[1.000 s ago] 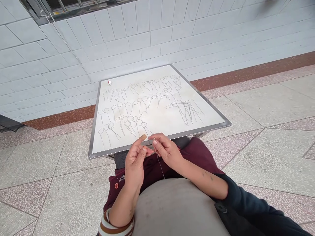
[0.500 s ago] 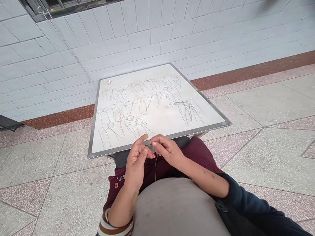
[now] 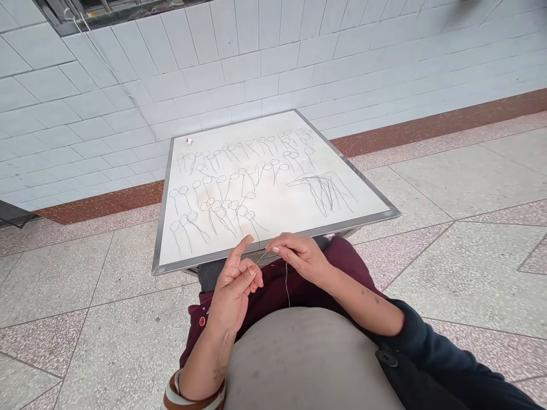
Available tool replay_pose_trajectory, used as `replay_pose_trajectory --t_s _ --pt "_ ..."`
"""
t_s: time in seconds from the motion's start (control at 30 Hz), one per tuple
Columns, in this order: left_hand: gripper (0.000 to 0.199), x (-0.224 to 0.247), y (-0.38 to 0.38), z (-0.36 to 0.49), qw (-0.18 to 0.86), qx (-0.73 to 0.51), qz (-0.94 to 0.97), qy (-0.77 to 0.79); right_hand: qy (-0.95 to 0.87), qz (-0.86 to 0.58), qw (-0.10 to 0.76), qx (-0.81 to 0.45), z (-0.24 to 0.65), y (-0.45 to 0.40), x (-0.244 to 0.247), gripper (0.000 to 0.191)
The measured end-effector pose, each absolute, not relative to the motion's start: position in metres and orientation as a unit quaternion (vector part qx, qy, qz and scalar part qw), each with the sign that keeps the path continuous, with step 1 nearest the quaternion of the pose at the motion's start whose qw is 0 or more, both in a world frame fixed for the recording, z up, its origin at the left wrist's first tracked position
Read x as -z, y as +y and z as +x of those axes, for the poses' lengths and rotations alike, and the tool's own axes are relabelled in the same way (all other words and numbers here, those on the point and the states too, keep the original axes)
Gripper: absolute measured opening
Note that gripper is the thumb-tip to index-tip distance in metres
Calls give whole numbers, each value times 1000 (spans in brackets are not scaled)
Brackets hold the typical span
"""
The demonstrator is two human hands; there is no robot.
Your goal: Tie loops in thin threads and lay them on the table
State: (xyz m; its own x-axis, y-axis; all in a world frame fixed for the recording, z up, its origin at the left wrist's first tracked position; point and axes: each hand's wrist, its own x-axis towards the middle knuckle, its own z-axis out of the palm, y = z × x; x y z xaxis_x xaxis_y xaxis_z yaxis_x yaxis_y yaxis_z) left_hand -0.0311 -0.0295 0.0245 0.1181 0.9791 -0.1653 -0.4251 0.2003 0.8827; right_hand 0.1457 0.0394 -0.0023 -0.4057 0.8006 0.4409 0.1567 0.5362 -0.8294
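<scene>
A thin wire [image 3: 287, 285] runs between my two hands above my lap, and its loose tail hangs from the right one. My left hand [image 3: 234, 282] pinches one part of it between thumb and curled fingers. Its index finger points up, with a tan wrap on the tip. To the right, my right hand [image 3: 302, 257] grips the wire between thumb and fingertips, a short gap from the left. Beyond them, on the white table [image 3: 282, 213], lie rows of wires with round looped ends [image 3: 250, 214]. Whether the held wire has a loop is too fine to tell.
A bundle of loose, mostly straight wires [image 3: 325, 191] lies at the table's right side. A small white and red object [image 3: 189, 142] sits near the far left corner. The table's metal edge [image 3: 282, 241] is just past my hands. A tiled wall [image 3: 239, 71] stands behind.
My hands have drawn apart: the right one moved right with the wire, the left slightly left and down. A stretch of wire now shows between them, and the hanging tail has shifted right.
</scene>
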Motion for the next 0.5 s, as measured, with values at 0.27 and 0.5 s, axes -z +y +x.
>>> replay_pose_trajectory --t_s 0.27,0.5 --pt "56 -25 -32 -52 623 -598 289 415 -694 -393 502 -336 147 49 -2 18" --pt "56 -34 -26 -46 559 -547 384 490 -697 -387 512 -319 144 49 -8 19"
